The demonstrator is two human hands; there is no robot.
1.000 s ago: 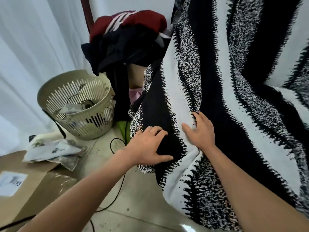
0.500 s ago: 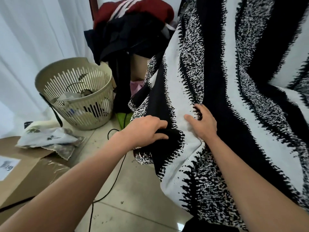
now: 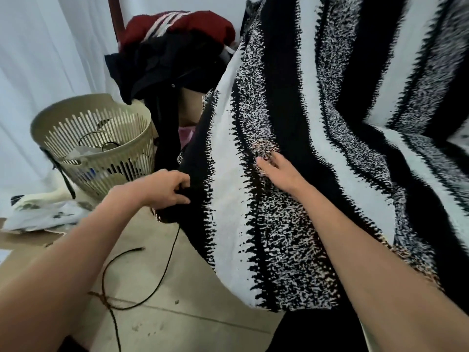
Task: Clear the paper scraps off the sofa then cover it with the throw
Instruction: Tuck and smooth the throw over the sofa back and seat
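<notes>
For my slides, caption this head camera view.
Left hand grips the edge of the striped throw; right hand rests on it, beside a slatted basket.

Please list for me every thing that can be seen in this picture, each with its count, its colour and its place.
throw: one, black and white stripes, draped, fills the right side
basket: one, beige, slotted, on the floor at left, white scraps inside
clothes pile: one, red and dark, top centre, behind the throw
cable: one, black, on the floor tiles
wrapping: one, white, crumpled, on the floor before the basket
cardboard: one, brown, lower left edge
curtain: one, white, left side
left hand: one, grips the throw's left edge
right hand: one, fingers straight, rests on the throw
</notes>
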